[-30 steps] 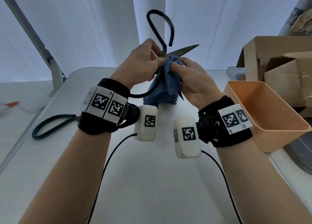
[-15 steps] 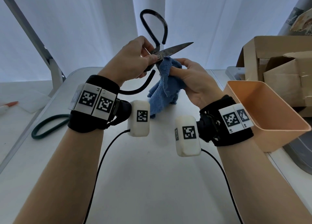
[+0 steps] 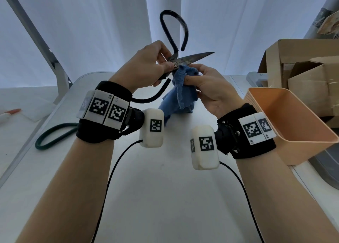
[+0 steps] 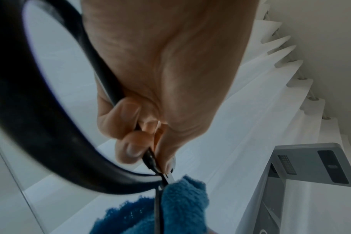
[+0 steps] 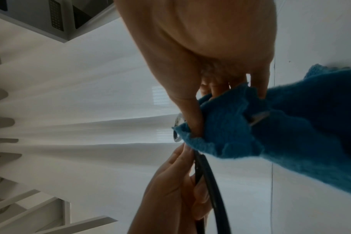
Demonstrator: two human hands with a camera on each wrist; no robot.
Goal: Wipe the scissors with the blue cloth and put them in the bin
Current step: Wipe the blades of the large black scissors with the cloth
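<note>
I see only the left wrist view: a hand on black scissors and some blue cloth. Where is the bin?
Observer: The orange bin stands at the right, close beside the right wrist.
Operator: Are the blades open?
Observer: Yes. One blade of the scissors points right, bare; the other goes down into the blue cloth.
Operator: Who holds the cloth?
Observer: The right hand pinches it around that lower blade.

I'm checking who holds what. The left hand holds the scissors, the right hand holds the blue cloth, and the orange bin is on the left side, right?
Almost. The left hand holds the scissors, the right hand the blue cloth, but the head view shows the orange bin on the right side.
</note>
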